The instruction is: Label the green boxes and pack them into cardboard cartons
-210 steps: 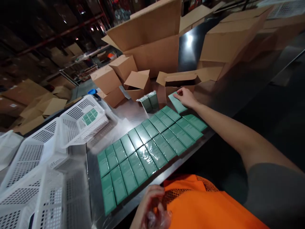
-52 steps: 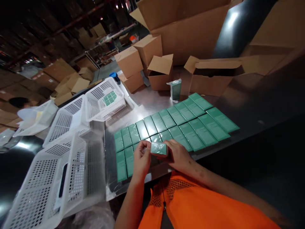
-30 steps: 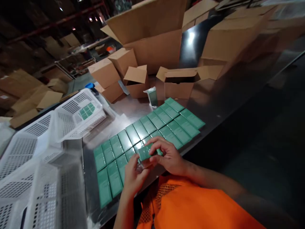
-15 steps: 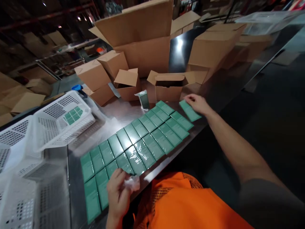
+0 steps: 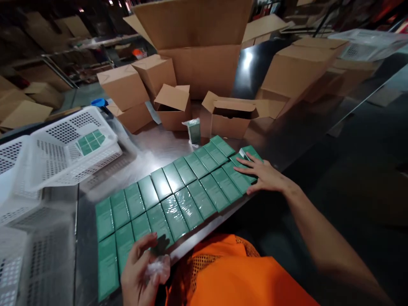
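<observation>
Two rows of small green boxes lie flat, edge to edge, along the near side of the metal table. My right hand rests on the boxes at the right end of the rows, fingers spread. Just beyond its fingers is another green box, set apart from the rows. At the lower left, my left hand is closed around a crumpled piece of clear plastic film, near the front row. A wrapped green pack stands upright behind the rows.
Open cardboard cartons stand at the back, with a large carton behind them. On the left are white perforated baskets; one holds a green sheet or boxes. Another carton sits at right.
My right hand has let go of the green box at the right end and now lies spread over the row. That box has moved in towards the rows. My left hand still grips the film.
</observation>
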Available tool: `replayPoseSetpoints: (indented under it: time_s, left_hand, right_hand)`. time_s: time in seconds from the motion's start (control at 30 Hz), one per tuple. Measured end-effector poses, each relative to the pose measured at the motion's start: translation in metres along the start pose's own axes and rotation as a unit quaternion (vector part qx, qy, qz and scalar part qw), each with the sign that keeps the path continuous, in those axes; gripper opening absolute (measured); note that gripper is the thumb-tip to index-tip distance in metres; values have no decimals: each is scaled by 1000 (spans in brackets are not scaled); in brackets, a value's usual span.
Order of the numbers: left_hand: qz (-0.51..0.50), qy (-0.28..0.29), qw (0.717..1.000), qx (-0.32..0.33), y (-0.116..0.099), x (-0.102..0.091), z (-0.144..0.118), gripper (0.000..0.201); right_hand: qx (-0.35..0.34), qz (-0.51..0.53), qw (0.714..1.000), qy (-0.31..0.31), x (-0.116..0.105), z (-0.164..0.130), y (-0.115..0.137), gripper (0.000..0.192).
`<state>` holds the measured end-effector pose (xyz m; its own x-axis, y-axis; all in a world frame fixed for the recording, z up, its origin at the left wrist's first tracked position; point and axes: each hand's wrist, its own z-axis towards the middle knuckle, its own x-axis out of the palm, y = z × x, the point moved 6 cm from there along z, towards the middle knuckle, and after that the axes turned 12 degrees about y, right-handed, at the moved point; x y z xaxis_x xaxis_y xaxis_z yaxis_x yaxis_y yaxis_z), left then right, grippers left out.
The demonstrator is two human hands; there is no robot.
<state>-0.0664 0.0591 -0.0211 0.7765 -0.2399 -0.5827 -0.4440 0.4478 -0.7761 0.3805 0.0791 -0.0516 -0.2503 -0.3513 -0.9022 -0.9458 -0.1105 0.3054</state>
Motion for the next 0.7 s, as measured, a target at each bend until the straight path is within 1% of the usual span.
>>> replayPoseSetpoints:
  time_s: [0.1,0.2,0.27,0.37,0.47,0.5,0.57,0.63,0.7]
  left_hand:
    - [30,15,999,35,-2,3,1,39]
    - [71,57,993,78,-3,10,2,34]
    - [83,69,990,89,-3,14,1,27]
    - [72,54,993,75,-2,17,-2,20]
    - [47,37,997,41,3,20,-8,20]
    - [42,35,998,37,4,21,-10,20]
    - [41,37,997,49,5,23,-13,18]
    - [42,38,996,62,5,25,-15,16]
    - [35,35,997,57,5,27,-15,16]
  right_hand:
    - [-13,-16,1000,-5,0,-4,2,90]
    - [-23,-50,998,-23,4,-8,1,81]
    - [-29,-70,996,-42,9,-8,-3,76]
    - [-39,-85,990,-101,14,-8,-12,81]
    - [-66,-96,981,-156,16,-8,-19,83]
    - [-73,-101,979,-162,17,-8,-20,82]
    - [-85,-112,977,-163,18,-8,-18,79]
    - [-95,-122,976,-154,20,-9,-15,76]
    - [-98,-126,977,-141,20,-11,-12,74]
